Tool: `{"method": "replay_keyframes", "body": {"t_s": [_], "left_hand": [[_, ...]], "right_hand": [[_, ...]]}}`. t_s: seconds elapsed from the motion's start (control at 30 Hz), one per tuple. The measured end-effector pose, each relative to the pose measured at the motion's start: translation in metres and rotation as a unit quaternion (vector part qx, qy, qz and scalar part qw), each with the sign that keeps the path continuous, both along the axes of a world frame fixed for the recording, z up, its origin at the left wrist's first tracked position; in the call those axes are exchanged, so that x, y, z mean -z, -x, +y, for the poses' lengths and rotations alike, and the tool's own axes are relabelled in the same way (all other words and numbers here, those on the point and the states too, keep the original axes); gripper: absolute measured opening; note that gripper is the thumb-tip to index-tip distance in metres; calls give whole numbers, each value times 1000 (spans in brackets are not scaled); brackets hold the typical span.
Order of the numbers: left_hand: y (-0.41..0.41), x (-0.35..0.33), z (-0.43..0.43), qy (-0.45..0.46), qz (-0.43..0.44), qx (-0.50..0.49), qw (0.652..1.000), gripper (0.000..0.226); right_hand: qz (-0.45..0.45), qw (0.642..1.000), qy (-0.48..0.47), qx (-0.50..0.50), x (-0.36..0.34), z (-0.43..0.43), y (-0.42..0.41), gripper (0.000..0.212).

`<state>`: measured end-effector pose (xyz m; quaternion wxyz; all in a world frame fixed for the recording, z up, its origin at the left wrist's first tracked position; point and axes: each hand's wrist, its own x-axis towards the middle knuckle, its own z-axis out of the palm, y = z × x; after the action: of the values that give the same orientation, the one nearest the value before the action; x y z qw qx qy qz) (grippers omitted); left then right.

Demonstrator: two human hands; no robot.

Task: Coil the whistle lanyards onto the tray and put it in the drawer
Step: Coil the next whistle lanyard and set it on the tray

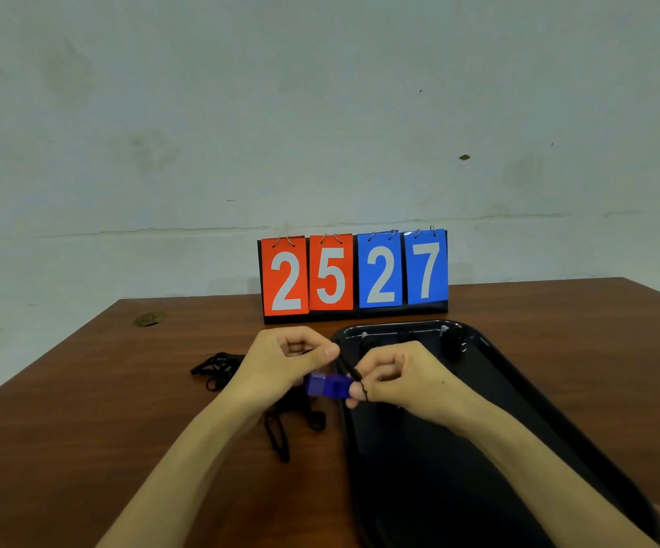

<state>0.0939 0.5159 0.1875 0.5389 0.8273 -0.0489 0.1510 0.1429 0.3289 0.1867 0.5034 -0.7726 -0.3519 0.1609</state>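
A blue whistle (328, 385) hangs between my hands just above the left rim of the black tray (518, 393). My left hand (284, 361) curls its fingers round the whistle's black lanyard (346, 365). My right hand (391, 375) pinches the cord next to the whistle. More black cord (278, 437) trails on the table under my left wrist. A second bundle of black lanyard (217, 369) lies to the left. Dark coiled items (455, 346) sit at the tray's far end; I cannot make them out clearly.
A flip scoreboard (354, 274) reading 25 and 27 stands at the back of the brown wooden table (83, 429), right behind the tray. A cable hole (148, 319) is in the table's far left corner. A pale wall rises behind.
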Motion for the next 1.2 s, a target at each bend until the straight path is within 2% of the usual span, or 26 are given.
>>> {"method": "replay_keyframes", "body": {"t_s": [0.13, 0.27, 0.33, 0.4, 0.53, 0.7, 0.77, 0.9, 1.03, 1.1, 1.2], "left_hand": [[0, 4, -4, 109, 78, 50, 990, 26], [0, 9, -18, 93, 82, 76, 989, 33], [-2, 12, -24, 64, 73, 71, 993, 32], [-2, 14, -27, 27, 70, 67, 995, 28], [-1, 16, -27, -66, 47, 57, 995, 22], [1, 15, -19, -202, 2, -16, 979, 29], [3, 11, -16, -216, -20, -44, 975, 35], [5, 5, -8, -156, -54, -38, 985, 32], [0, 3, -2, -85, -56, -23, 995, 35], [-1, 1, -2, -58, -12, 4, 998, 37], [-4, 1, -7, 33, 121, 38, 991, 40]], "right_hand": [[13, 994, -96, 56, -4, 0, 1, 8], [12, 979, -151, 135, -4, 0, -1, 8], [-34, 973, -117, 193, 0, 1, -1, 7], [-118, 962, -51, 240, 5, 2, 0, 8], [-286, 921, 76, 252, 7, 1, 1, 13], [-327, 909, 143, 217, 6, 0, 3, 18], [-334, 910, 172, 173, 6, 0, 2, 18], [-282, 947, 131, 78, 10, 2, 1, 13], [-144, 988, 52, 31, 5, 4, 7, 9], [-81, 997, 9, 12, 0, 4, 9, 12], [-22, 998, -52, -1, -4, 1, 9, 14]]}}
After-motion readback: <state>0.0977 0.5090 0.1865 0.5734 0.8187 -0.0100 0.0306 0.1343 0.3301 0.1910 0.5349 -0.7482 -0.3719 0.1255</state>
